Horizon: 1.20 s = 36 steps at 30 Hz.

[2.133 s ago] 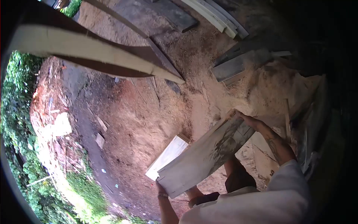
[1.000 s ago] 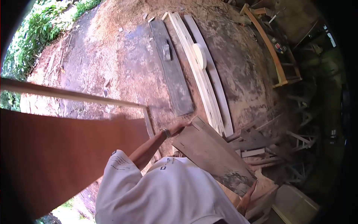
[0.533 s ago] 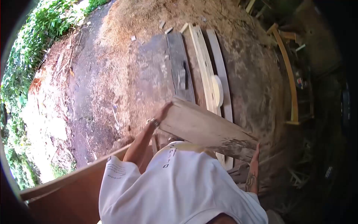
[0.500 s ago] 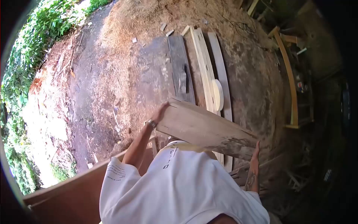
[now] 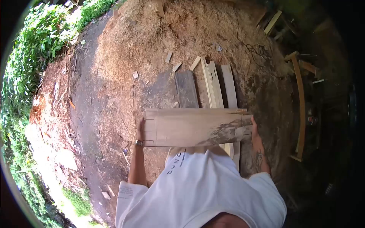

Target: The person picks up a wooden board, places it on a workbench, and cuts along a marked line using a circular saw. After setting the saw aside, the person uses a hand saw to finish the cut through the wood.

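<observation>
Littered ground (image 5: 118, 76) — left hand (image 5: 141, 130) and right hand (image 5: 254, 127) hold a board (image 5: 182, 127).

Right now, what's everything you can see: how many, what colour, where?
Wide board: one, light brown, dark-patched, centre, held
Long beams: at least two, cream, partly hidden by the wide board
Plank: one, pale grey, right of beams
Dark board: one, grey, left of beams
Wood scraps: several, pale, beyond the dark board
Shavings: uncountable, tan, upper middle
Wooden frame: one, orange-brown, right
Plants: many, green, left edge
Far right: too dark to tell
Shirt: one, white, bottom
Watch: one, silvery, wide board's near left corner
Left hand: one, bare, wide board's left end
Right hand: one, bare, wide board's right end
</observation>
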### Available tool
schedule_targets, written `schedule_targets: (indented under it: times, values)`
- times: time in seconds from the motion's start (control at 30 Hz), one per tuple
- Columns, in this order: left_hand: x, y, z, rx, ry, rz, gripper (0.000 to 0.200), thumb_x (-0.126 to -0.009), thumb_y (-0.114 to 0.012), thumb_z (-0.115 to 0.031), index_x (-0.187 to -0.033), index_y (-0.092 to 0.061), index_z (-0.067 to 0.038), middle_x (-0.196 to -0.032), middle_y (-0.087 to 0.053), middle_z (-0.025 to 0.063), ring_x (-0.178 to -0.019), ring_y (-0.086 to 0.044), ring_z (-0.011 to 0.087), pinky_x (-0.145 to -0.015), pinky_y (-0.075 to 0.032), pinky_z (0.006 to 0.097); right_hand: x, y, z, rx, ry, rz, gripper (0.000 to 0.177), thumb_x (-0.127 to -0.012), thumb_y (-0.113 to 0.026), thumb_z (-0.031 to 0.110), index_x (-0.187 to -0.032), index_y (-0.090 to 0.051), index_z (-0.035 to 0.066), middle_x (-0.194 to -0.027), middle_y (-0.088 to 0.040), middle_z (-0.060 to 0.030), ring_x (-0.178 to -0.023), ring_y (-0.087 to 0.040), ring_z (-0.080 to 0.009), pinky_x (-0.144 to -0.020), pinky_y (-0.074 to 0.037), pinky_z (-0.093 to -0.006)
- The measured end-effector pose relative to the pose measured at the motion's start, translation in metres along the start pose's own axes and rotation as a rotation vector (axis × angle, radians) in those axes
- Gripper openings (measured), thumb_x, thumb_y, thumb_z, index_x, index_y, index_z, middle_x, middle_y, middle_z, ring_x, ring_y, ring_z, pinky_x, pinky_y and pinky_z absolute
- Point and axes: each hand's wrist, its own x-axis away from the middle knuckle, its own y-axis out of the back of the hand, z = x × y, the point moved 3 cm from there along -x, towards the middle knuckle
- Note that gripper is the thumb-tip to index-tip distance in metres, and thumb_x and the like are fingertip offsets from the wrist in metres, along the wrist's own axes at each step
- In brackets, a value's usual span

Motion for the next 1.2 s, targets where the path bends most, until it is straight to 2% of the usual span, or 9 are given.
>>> schedule_targets:
  times: [0.03, 0.13, 0.4, 0.53, 0.67, 0.73, 0.83, 1.07, 1.2]
  values:
    - [-0.057, 0.035, 0.013, 0.048, 0.017, -0.01, 0.056, -0.097, -0.053, -0.053, -0.128, -0.059, -0.007, -0.127, -0.063, 0.0054, -0.115, -0.061, 0.0183, -0.103, -0.048, 0.0364, 0.004, -0.045, 0.044, -0.009, -0.058, 0.0, 0.06, -0.099, -0.057, 0.052, -0.136, -0.056, 0.004, -0.129, -0.061, -0.0093, -0.113, -0.062, -0.0222, -0.095, -0.052, -0.0359]
    - [-0.113, -0.032, -0.107, -0.055, -0.107, -0.018, 0.054, -0.098, -0.053, -0.052, -0.127, -0.059, -0.007, -0.122, -0.065, 0.0058, -0.11, -0.063, 0.0187, -0.099, -0.051, 0.0361, -0.049, -0.15, 0.145, -0.019, 0.037, 0.041, 0.059, -0.099, -0.055, 0.051, -0.138, -0.055, 0.005, -0.129, -0.062, -0.0084, -0.114, -0.062, -0.0224, -0.096, -0.051, -0.0371]
    - [-0.358, -0.163, -0.28, 0.044, 0.018, 0.181, 0.05, -0.098, -0.052, -0.051, -0.125, -0.059, -0.01, -0.131, -0.061, 0.007, -0.122, -0.057, 0.0193, -0.108, -0.043, 0.0386, -0.307, -0.267, 0.275, -0.002, -0.052, -0.134, 0.063, -0.099, -0.056, 0.048, -0.145, -0.048, 0.005, -0.141, -0.054, -0.0105, -0.125, -0.056, -0.0238, -0.101, -0.048, -0.0385]
    - [-0.529, -0.219, -0.362, -0.065, -0.254, 0.063, 0.048, -0.099, -0.054, -0.05, -0.126, -0.06, -0.011, -0.128, -0.061, 0.0029, -0.121, -0.056, 0.0172, -0.109, -0.042, 0.0369, -0.492, -0.313, 0.335, -0.159, 0.003, 0.266, 0.07, -0.096, -0.06, 0.051, -0.145, -0.046, 0.003, -0.144, -0.052, -0.0118, -0.127, -0.054, -0.0254, -0.104, -0.046, -0.0407]
    - [-0.615, -0.301, -0.471, 0.058, -0.039, 0.193, 0.044, -0.1, -0.054, -0.046, -0.128, -0.061, -0.013, -0.126, -0.06, -0.0015, -0.117, -0.056, 0.014, -0.106, -0.043, 0.035, -0.55, -0.385, 0.45, 0.09, -0.101, -0.07, 0.08, -0.095, -0.057, 0.059, -0.152, -0.037, 0.006, -0.154, -0.04, -0.0135, -0.138, -0.044, -0.028, -0.11, -0.039, -0.045]
    - [-0.693, -0.31, -0.497, -0.018, -0.233, 0.1, 0.047, -0.1, -0.055, -0.047, -0.131, -0.06, -0.012, -0.128, -0.059, -0.001, -0.119, -0.055, 0.0145, -0.107, -0.042, 0.0348, -0.607, -0.417, 0.498, 0.088, -0.074, -0.046, 0.081, -0.095, -0.057, 0.06, -0.153, -0.036, 0.007, -0.155, -0.039, -0.0135, -0.138, -0.043, -0.0281, -0.111, -0.039, -0.0454]
    - [-0.872, -0.291, -0.49, 0.056, -0.157, 0.112, 0.049, -0.1, -0.053, -0.047, -0.133, -0.059, -0.01, -0.13, -0.059, -0.0005, -0.123, -0.053, 0.015, -0.11, -0.04, 0.0346, -0.708, -0.457, 0.556, 0.074, -0.04, -0.014, 0.082, -0.095, -0.056, 0.061, -0.154, -0.035, 0.008, -0.155, -0.039, -0.0136, -0.139, -0.042, -0.0283, -0.112, -0.038, -0.046]
    - [-1.153, -0.429, -0.573, 0.003, -0.088, 0.031, 0.063, -0.104, -0.045, -0.045, -0.149, -0.041, 0.0, -0.152, -0.044, 0.0078, -0.138, -0.042, 0.0204, -0.119, -0.029, 0.037, -1.05, -0.558, 0.649, 0.136, -0.089, -0.008, 0.084, -0.094, -0.054, 0.064, -0.156, -0.033, 0.012, -0.156, -0.037, -0.0138, -0.141, -0.04, -0.0286, -0.113, -0.036, -0.0473]
    - [-1.276, -0.495, -0.62, -0.172, -0.16, -0.019, 0.062, -0.108, -0.035, -0.039, -0.153, -0.031, 0.004, -0.162, -0.028, 0.0145, -0.15, -0.026, 0.0242, -0.125, -0.017, 0.037, -1.182, -0.621, 0.726, 0.418, -0.379, -0.065, 0.09, -0.091, -0.05, 0.072, -0.159, -0.027, 0.018, -0.16, -0.031, -0.0116, -0.144, -0.035, -0.0282, -0.115, -0.034, -0.0503]
